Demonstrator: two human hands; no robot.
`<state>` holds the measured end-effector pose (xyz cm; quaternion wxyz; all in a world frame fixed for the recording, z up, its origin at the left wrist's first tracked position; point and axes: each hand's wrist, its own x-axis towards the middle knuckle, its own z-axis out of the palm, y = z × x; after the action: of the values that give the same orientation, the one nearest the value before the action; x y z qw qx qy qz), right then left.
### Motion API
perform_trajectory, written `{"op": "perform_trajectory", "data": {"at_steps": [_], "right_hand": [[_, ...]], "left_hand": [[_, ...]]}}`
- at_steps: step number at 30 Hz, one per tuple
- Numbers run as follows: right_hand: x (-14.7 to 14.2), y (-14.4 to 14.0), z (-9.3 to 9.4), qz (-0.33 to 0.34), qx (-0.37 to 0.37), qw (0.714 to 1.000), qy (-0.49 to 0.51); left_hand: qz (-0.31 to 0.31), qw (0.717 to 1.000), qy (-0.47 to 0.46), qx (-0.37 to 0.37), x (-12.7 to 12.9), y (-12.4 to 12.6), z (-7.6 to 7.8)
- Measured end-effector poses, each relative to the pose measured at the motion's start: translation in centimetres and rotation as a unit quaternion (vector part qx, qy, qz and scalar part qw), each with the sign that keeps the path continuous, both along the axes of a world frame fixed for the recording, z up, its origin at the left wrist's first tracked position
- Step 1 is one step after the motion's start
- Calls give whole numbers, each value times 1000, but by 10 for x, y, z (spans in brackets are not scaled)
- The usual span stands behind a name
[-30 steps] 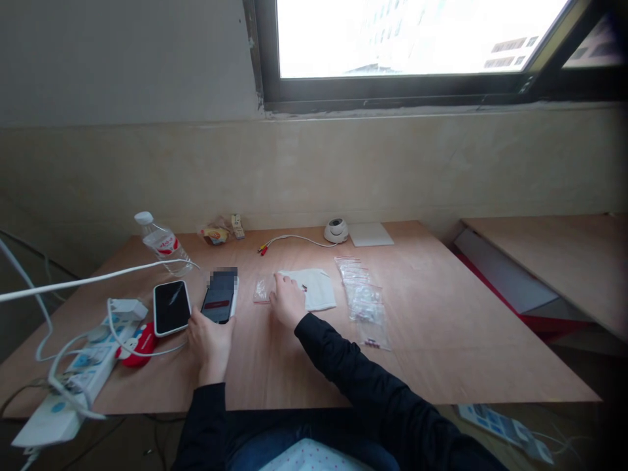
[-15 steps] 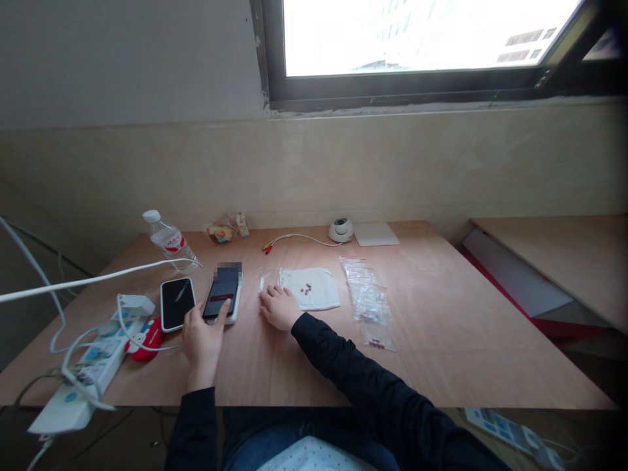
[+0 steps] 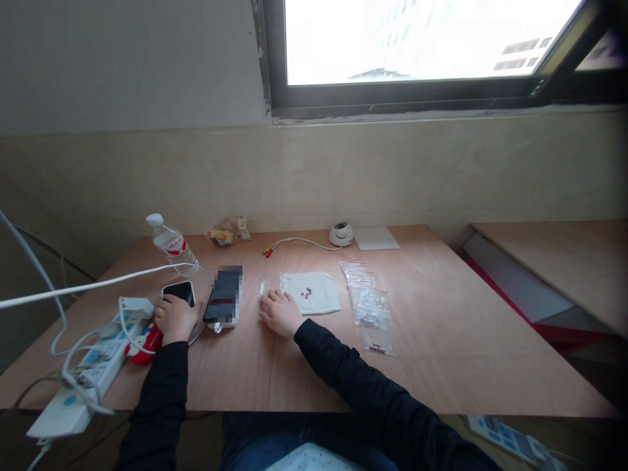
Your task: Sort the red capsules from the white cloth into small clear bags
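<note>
My left hand [image 3: 175,319] lies over the lower part of a white-edged phone [image 3: 181,290], thumb at its right edge and fingers at its left. Right of it lies a dark-screened phone [image 3: 224,297] on a white block with a cable plugged in. My right hand [image 3: 280,314] rests on the table, fingers slightly spread, touching the lower end of a small clear plastic bag [image 3: 267,284]. Beside that hand is a white cloth [image 3: 324,297] with several small dark red pieces [image 3: 306,294] on it.
Overlapping clear zip bags [image 3: 367,304] lie right of the cloth. A power strip [image 3: 93,373] with cables and a red case [image 3: 147,343] are at left. Behind stand a water bottle [image 3: 171,242], a snack packet [image 3: 223,234], a dome camera [image 3: 341,233] and a white card [image 3: 377,238].
My left hand has moved left from the dark-screened phone onto the white-edged phone. My right hand has stayed beside the cloth. The view has tilted up slightly.
</note>
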<state>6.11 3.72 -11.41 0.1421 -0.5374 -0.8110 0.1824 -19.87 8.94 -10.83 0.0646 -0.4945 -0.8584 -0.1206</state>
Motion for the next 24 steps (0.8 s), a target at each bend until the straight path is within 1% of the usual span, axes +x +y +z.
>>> {"op": "perform_trajectory", "data": {"at_steps": [2,6,9,12,17,21,24], "right_hand": [[2,0,2,0,-1,1000,4],[8,-1,8,-11,-11,1000,18],[13,-3,12,-19,-17,999,33],[19,-7,15,-35,-22,998,50],[32,-18,14,-68,-36,993,86],[54,-30,7,-119,-25,981,148],[86,-42,-1,-183,36,957,221]], "left_hand": [[8,1000,-19,-5,-6,6,0],[-15,999,-44,6,-18,12,4],[-49,997,-59,20,-20,16,6],[-100,990,-92,22,-17,23,7],[-145,978,-147,18,-16,37,1],[-178,966,-186,30,-19,38,-2],[-190,959,-206,32,-15,32,4]]}}
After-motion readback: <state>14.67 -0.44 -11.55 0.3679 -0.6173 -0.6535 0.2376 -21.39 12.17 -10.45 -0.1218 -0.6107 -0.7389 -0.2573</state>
